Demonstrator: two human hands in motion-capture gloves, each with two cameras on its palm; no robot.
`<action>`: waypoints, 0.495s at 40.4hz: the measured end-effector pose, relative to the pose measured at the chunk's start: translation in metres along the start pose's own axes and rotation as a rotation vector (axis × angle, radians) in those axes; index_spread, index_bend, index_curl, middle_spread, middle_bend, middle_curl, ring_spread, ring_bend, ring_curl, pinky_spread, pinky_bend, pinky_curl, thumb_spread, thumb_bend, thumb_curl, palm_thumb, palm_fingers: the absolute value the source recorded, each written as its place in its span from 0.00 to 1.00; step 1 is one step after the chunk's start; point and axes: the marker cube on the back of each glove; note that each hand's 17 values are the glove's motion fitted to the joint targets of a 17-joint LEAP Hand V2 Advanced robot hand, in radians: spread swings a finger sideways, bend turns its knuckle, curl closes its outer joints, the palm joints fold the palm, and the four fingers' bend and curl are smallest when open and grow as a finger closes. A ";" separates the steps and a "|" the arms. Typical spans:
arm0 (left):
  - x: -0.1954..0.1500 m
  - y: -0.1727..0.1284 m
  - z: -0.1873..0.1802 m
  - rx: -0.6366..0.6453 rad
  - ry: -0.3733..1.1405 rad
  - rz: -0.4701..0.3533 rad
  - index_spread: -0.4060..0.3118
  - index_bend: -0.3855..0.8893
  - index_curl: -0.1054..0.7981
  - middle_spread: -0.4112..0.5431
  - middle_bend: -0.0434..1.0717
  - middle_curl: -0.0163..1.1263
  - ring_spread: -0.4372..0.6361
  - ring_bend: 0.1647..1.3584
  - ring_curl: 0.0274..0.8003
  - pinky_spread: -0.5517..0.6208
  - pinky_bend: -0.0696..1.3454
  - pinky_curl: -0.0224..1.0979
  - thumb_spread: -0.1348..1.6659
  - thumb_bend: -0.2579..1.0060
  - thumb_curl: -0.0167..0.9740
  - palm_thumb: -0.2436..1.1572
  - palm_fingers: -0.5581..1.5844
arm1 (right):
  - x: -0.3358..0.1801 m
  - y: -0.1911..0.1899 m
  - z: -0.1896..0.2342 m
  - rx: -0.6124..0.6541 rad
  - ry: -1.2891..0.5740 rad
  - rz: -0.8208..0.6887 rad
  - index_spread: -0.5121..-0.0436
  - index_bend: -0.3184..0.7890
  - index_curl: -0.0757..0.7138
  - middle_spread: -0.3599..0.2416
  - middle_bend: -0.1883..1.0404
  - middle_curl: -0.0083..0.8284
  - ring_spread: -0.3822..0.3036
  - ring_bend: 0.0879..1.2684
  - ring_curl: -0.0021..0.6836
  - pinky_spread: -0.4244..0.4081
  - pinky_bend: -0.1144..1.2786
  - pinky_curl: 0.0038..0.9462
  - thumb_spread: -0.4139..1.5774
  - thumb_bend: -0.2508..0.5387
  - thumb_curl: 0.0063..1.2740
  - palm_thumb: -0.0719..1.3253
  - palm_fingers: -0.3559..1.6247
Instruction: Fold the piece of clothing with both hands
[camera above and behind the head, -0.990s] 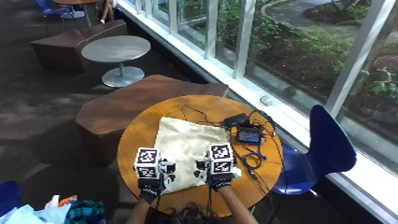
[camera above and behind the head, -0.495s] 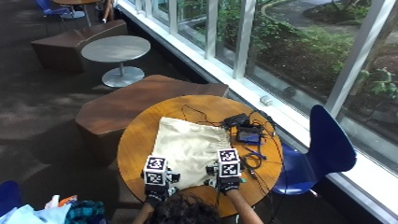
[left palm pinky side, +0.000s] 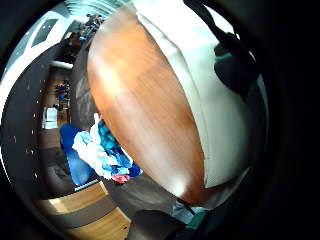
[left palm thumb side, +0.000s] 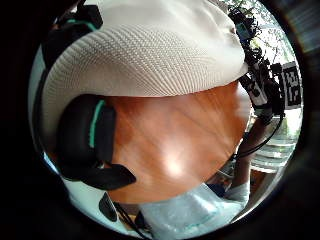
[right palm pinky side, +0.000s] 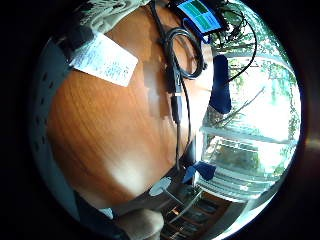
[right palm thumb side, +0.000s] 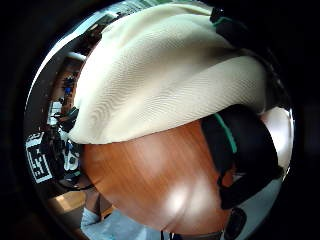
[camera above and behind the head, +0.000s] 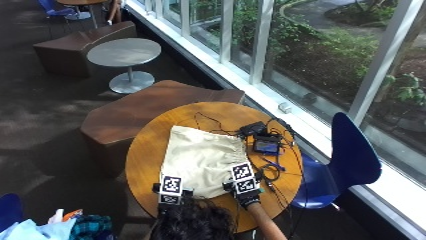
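Pinching the near hem of the cream garment (camera above and behind the head: 200, 157) at each corner, left hand (camera above and behind the head: 171, 190) and right hand (camera above and behind the head: 244, 188) look set to lift it toward the far edge.

A round wooden bench (camera above and behind the head: 143, 150) beside a window carries a cream garment (camera above and behind the head: 200, 157) spread flat across its middle, with a small device showing a blue screen (camera above and behind the head: 267, 146) and a tangle of black cables (camera above and behind the head: 269, 172) lying alongside.
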 end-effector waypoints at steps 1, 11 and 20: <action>-0.001 -0.003 0.001 0.042 -0.024 -0.009 0.39 0.53 0.43 0.38 0.22 0.32 0.44 0.31 0.32 0.55 0.46 0.30 0.75 0.25 0.31 0.42 0.54 | 0.000 0.000 -0.001 0.028 0.021 -0.001 0.32 0.46 0.43 0.49 0.31 0.35 0.55 0.22 0.34 0.58 0.53 0.35 0.82 0.41 0.26 0.48 0.38; -0.008 -0.005 -0.023 0.215 0.076 0.017 0.21 0.48 0.49 0.17 0.29 0.36 0.16 0.32 0.36 0.30 0.40 0.31 0.74 0.36 0.40 0.68 0.79 | 0.005 0.011 -0.019 0.341 0.239 -0.039 0.31 0.57 0.53 0.21 0.33 0.38 0.21 0.30 0.41 0.37 0.42 0.31 0.87 0.53 0.28 0.62 0.67; -0.036 0.056 -0.102 0.054 0.270 0.218 0.15 0.43 0.51 0.10 0.32 0.40 0.06 0.38 0.44 0.20 0.39 0.34 0.64 0.31 0.45 0.75 0.86 | 0.019 0.078 -0.076 0.295 0.095 -0.228 0.36 0.52 0.60 0.12 0.44 0.48 0.09 0.36 0.51 0.28 0.29 0.32 0.88 0.54 0.28 0.67 0.81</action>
